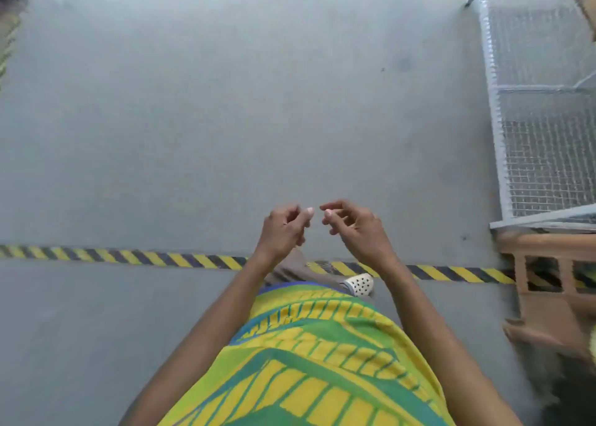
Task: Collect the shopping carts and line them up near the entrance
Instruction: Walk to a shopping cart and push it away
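In the head view, the person looks down at both arms, raised in front of the body over a grey floor (225, 103). The left hand (283, 229) and the right hand (358, 229) hang side by side, near each other but apart. The fingers of both are loosely curled and the thumbs point toward one another. Neither hand holds or touches anything.

Just below the hands, a strip of yellow-and-black hazard tape (129, 256) runs across the floor from far left of the left hand to far right of the right hand, passing behind both wrists. Between the forearms, a brown trouser leg (296, 269) and a white perforated shoe (359, 284) show. The shoe is just inside the right forearm, at the tape. Below them, a yellow, green and blue patterned garment (322, 361) fills the space between the arms.

Well to the right of the right hand, and reaching far above it, stands a pale wire-mesh cage (545, 154) with a tubular frame. It is the only cart-like thing in view, and the picture does not show whether it is a shopping cart. A piece of cardboard (585, 3) sits at its top right corner. Below the cage, to the lower right of the right hand, lies a wooden pallet (554, 296), blurred at the edge of the picture.
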Motion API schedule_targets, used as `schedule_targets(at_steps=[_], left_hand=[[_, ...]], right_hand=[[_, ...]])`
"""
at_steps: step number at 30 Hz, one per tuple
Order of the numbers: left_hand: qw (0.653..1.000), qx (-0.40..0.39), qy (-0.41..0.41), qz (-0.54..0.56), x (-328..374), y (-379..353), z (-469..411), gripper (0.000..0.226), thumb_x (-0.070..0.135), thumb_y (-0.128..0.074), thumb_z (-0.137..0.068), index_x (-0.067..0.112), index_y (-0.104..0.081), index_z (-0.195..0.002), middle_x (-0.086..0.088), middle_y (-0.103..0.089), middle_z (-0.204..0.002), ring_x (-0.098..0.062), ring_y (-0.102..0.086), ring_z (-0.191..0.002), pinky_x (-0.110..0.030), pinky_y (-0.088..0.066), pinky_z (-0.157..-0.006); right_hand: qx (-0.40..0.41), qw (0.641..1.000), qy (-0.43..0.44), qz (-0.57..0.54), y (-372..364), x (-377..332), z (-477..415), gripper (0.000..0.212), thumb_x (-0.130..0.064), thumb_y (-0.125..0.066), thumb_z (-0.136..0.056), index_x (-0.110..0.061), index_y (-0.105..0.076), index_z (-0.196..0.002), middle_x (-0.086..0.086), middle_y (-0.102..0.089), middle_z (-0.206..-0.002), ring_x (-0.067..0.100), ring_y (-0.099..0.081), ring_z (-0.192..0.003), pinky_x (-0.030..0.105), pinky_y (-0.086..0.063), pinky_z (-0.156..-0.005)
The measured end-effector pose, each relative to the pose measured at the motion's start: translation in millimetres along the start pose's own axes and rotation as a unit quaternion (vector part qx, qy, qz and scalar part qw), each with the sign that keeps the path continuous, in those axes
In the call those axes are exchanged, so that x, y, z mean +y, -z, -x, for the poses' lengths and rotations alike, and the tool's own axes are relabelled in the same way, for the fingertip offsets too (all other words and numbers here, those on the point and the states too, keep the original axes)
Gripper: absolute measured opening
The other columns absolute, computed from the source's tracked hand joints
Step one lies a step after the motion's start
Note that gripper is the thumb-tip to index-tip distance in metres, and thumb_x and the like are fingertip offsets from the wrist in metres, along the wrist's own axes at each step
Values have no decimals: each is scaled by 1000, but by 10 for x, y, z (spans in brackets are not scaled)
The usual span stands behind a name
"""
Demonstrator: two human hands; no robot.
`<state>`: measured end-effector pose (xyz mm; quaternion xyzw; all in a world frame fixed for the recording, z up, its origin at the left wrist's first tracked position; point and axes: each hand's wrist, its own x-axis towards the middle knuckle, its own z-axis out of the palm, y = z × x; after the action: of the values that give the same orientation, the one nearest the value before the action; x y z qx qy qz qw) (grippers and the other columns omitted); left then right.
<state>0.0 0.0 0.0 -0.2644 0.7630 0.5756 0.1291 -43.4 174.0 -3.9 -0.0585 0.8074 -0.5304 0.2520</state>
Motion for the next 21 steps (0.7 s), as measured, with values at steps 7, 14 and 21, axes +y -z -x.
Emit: schedule_targets(at_steps=[7,14,21], left_hand=[[994,85,16,72,-381,1021,-89,49,44,-58,-97,15,-53,-59,-9,-58,-53,-20,-56,-53,-40,-53,-66],[976,198,30,88,-1082,2449,-109,57,44,-59,-98,0,-54,-61,-21,-56,-55,-14,-50,-48,-34,-41,-59],[911,370,61,173,-1697,3789,243,61,44,-61,-96,0,-43,-57,-15,-39,-48,-21,-46,-48,-39,-52,-59]], right_hand=[[-131,989,38,59,-990,-547,-483,16,-33,-62,-103,-25,-72,-112,-4,-75,-89,12,-71,-76,18,-52,-67],[-240,966,66,74,-2441,-1394,-1094,18,-27,-61,-104,-17,-73,-113,4,-76,-91,16,-71,-74,12,-47,-65],[-392,899,136,141,-3883,-2110,-1373,17,-30,-60,-105,-22,-73,-114,-2,-77,-90,16,-73,-75,24,-56,-71]])
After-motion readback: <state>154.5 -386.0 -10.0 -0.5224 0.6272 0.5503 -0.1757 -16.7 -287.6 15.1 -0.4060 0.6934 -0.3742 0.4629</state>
